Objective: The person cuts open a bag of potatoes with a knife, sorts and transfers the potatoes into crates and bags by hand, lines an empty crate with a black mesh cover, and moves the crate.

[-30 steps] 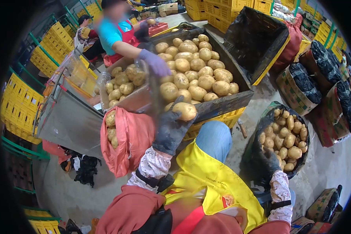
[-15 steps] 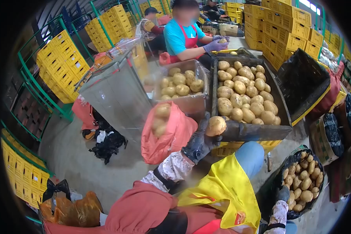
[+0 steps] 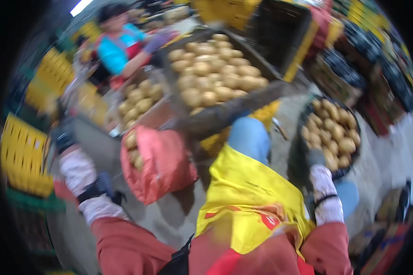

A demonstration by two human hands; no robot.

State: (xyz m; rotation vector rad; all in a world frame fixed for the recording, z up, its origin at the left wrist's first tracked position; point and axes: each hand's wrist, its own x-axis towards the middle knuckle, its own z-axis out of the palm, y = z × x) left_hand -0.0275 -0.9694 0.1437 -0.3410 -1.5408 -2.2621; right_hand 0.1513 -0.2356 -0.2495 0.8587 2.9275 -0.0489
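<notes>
My left hand (image 3: 64, 137), in a dark glove, is stretched far out to the left by a grey sheet-sided bin (image 3: 94, 137). Its fingers are smeared by motion, and no potato shows in it. My right hand (image 3: 315, 158), in a grey glove, lies at the near left rim of a round container lined with black plastic. Potatoes (image 3: 332, 128) fill that container, and the fingers are blurred against them. Between my arms stands a pink sack (image 3: 163, 160) with potatoes at its mouth. Ahead is a dark crate (image 3: 234, 103) heaped with potatoes.
A clear-lined box (image 3: 156, 114) of potatoes stands behind the sack. A co-worker (image 3: 119, 50) in a turquoise shirt sits beyond it. On the floor lies a knife (image 3: 280, 128). Yellow crates (image 3: 23, 151) are stacked at left; cartons with black bags (image 3: 339, 73) stand at right.
My left hand has swung from the crate's near edge, where it held a potato, far to the left. The view has turned and tilted. My right hand stays by the black-lined container.
</notes>
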